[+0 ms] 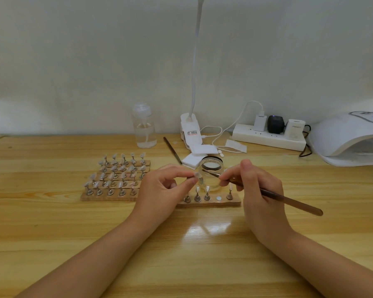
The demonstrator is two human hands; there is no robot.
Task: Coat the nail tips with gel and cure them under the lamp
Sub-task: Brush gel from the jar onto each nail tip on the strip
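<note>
While left hand (pixel 159 188) pinches a small translucent nail tip (pixel 197 175) above the strip holder (pixel 209 203), right hand (pixel 254 186) grips a slim brush (pixel 267 192).

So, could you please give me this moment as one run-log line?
left hand: pinches nail tip | right hand: holds brush, bristles near tip | gel jar: open | curing lamp: unused

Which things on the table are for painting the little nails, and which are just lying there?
For the job: left hand pinching a nail tip, right hand holding the brush, gel jar, holder strip, curing lamp.

Just lying about: clear bottle, power strip, spare brush.
</note>
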